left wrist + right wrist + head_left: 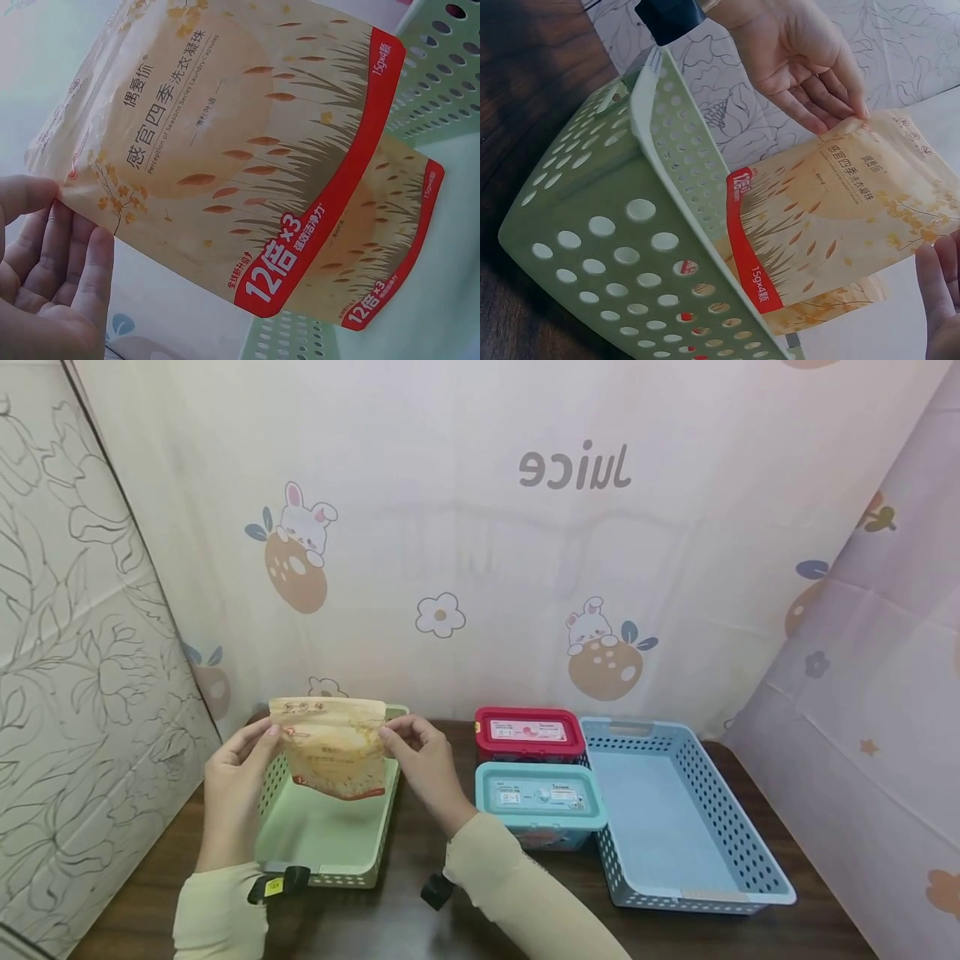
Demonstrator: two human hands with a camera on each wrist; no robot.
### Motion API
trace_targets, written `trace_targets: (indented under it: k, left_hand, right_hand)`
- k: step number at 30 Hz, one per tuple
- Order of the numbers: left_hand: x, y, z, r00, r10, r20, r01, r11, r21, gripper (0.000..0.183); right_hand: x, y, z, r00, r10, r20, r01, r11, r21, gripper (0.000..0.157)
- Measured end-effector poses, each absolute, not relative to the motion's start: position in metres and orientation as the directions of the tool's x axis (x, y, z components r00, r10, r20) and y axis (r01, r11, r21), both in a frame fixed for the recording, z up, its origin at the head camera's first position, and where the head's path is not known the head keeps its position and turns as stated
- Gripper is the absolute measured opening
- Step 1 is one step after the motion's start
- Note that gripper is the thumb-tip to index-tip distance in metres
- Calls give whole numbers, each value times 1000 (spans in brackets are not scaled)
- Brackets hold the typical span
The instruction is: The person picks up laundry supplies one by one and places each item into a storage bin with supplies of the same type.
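A yellow laundry capsule pouch (pixel 337 752) with a red bottom strip is stretched between both hands over the green basket (pixel 318 831). My left hand (pixel 236 785) pinches its left edge near the top between thumb and fingers. At the opposite edge, my right hand (pixel 429 768) grips the pouch between thumb and fingertips. The printed front (pixel 255 142) fills much of the left wrist view. A second pouch (pixel 401 214) with the same print shows partly behind the held one, at the basket; from the head view it is hidden.
Right of the green basket, a red-lidded box (pixel 529 733) stands behind a teal-lidded box (pixel 540 797). A blue perforated basket (pixel 667 827) lies beside them on the dark wooden table (pixel 420 827). Printed curtains (pixel 465 527) enclose the back and sides.
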State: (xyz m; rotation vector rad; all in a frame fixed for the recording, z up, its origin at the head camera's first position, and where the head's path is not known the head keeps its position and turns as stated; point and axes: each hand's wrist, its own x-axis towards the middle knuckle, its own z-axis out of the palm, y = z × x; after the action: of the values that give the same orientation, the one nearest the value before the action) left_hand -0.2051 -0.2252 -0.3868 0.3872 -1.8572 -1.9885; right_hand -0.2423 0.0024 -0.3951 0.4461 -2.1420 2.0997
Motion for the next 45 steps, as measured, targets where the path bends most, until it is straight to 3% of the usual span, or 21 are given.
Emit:
trace_targets:
  k: [13, 21, 29, 45]
  left_hand:
    - [-207, -234, -394, -876, -479, 63, 69, 5, 998, 53]
    - [-204, -243, -402, -907, -421, 11, -55, 144, 988, 58]
    - [-204, -249, -408, -934, -357, 10, -77, 229, 970, 61]
    - [-201, -260, -420, -950, -292, -114, -192, 256, 948, 58]
  right_hand:
    - [-246, -6, -399, -941, -175, 289, -295, 6, -956, 13]
    - [-250, -8, -411, -948, -191, 256, -269, 45, -962, 10]
    - [-249, -8, -418, -951, -226, 209, -233, 88, -968, 10]
    - [-248, -9, -431, -951, -271, 150, -197, 156, -968, 9]
